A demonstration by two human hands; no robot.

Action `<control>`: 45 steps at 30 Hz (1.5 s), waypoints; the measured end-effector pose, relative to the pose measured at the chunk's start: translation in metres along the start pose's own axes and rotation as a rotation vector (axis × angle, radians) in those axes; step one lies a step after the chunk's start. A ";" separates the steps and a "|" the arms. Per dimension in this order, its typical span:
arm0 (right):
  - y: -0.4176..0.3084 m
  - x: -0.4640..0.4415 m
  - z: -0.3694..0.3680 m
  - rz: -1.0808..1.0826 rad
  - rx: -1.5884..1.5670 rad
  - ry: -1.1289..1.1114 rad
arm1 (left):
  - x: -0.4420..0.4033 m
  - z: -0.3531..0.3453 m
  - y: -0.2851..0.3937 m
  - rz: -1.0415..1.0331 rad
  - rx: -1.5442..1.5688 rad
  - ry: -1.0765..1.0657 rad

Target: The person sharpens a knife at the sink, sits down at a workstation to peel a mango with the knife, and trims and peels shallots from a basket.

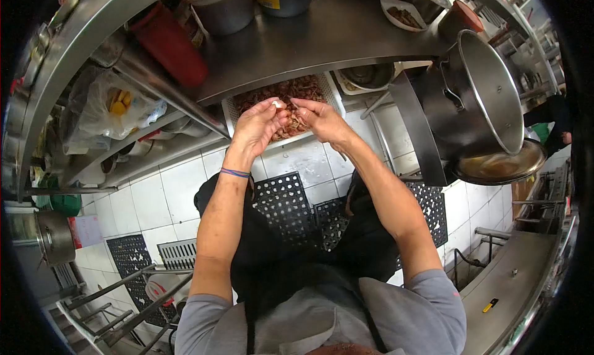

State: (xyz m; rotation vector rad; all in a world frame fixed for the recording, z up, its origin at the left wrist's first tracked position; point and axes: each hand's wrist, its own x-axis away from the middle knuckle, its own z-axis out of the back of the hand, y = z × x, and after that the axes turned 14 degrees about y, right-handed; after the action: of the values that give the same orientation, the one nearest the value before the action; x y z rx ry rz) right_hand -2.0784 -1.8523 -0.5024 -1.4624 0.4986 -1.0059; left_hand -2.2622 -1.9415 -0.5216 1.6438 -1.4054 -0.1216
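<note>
Both hands are close together over a white perforated crate (339, 100) that holds many small reddish-brown pieces (301, 86), perhaps shellfish or shells. My left hand (258, 125), with a blue band on its wrist, pinches a small whitish piece (278, 103) between thumb and fingertips. Just to its right, my right hand (323, 121) has its thumb and fingers closed near that piece. What its fingertips hold is too small to name.
Above the crate runs a steel counter (297, 48) with tubs and a white dish (403, 14). A large steel pot (489, 95) stands at the right. Left, a red container (168, 45) and plastic bags (108, 107). Black perforated mats (281, 203) lie on white tiles.
</note>
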 end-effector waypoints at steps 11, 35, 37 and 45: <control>-0.002 0.018 -0.021 0.147 -0.098 0.027 | 0.003 -0.006 -0.008 -0.012 0.003 -0.025; -0.008 0.013 -0.020 0.060 -0.085 0.057 | 0.012 -0.012 -0.009 -0.027 0.054 0.035; -0.021 0.018 -0.017 -0.090 -0.076 0.025 | 0.011 -0.011 -0.007 -0.012 0.069 0.023; -0.016 0.021 -0.020 0.028 -0.095 0.010 | 0.007 -0.008 -0.011 -0.073 0.034 0.010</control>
State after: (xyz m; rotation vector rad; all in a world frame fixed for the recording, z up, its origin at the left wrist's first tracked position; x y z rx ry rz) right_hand -2.0871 -1.8776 -0.4829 -1.5309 0.5793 -0.9796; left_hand -2.2466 -1.9437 -0.5211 1.7223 -1.3470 -0.1314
